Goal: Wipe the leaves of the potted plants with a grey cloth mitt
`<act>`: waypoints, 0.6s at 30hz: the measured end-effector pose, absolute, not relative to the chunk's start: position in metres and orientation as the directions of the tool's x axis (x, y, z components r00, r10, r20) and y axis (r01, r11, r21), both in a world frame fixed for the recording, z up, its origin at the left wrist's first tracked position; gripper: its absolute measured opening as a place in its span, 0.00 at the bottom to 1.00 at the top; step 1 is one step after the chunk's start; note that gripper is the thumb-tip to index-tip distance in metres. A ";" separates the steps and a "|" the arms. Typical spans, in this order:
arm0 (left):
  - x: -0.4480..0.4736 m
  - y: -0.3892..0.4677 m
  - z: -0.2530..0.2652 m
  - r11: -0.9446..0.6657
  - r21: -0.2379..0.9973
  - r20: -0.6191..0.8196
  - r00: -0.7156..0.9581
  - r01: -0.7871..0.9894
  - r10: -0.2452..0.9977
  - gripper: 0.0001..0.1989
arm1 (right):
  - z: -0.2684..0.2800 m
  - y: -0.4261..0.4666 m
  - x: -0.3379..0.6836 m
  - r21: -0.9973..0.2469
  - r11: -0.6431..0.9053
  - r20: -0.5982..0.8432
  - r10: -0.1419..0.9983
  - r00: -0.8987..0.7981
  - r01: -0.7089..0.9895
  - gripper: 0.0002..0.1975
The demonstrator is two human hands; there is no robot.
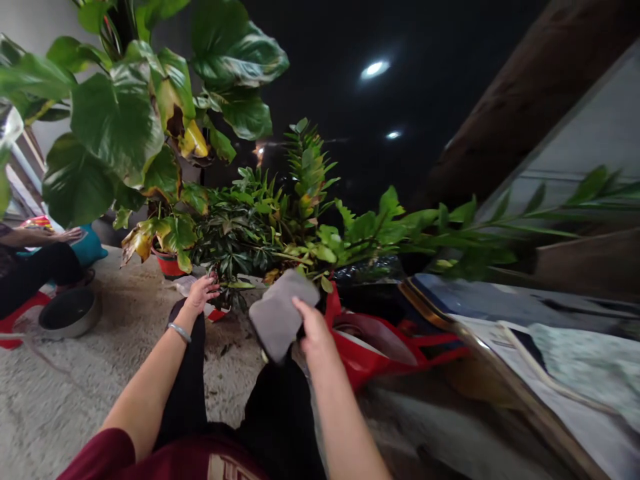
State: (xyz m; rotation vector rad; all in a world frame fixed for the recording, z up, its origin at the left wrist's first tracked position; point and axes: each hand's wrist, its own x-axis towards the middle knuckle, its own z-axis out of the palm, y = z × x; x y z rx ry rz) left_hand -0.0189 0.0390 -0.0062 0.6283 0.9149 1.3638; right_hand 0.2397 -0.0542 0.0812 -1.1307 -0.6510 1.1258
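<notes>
Maroon shirt (165, 460) cloth is filling the bottom edge of the frame, my dark trousers (283, 413) are spreading just above it, and right there in the middle I'm holding up the grey pad (277, 317)! My right hand (315, 330) is gripping its right edge, thumb lying over the top; the outline is blurring, so I'm not telling whether it's one folded piece or two overlapping. My left hand (204, 293), left of centre, is hanging loose with fingers parted, grasping nothing that I'm seeing, bangle (180, 332) sitting at the wrist. Whether those fingertips are brushing the foliage, I cannot tell.

So how far along are we? By my reckoning, the gripping is done: the pad is sitting clear of the concrete floor (55, 413). Setting it down is what's remaining, since it isn't resting on anything. The open red bag (373, 350) is waiting just right of the pad, which is lying outside its mouth.

Around us, leafy plants (310, 200) are crowding the centre, a red pot (170, 264) is standing beyond my left hand, and at the left edge another person (43, 260) is sitting near a grey bowl (70, 317).
</notes>
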 end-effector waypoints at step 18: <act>-0.023 0.041 -0.015 0.078 0.846 -0.156 -0.105 -0.528 0.982 0.19 | 0.106 -0.053 0.160 -0.960 -0.061 -0.129 0.962 0.239 -0.272 0.12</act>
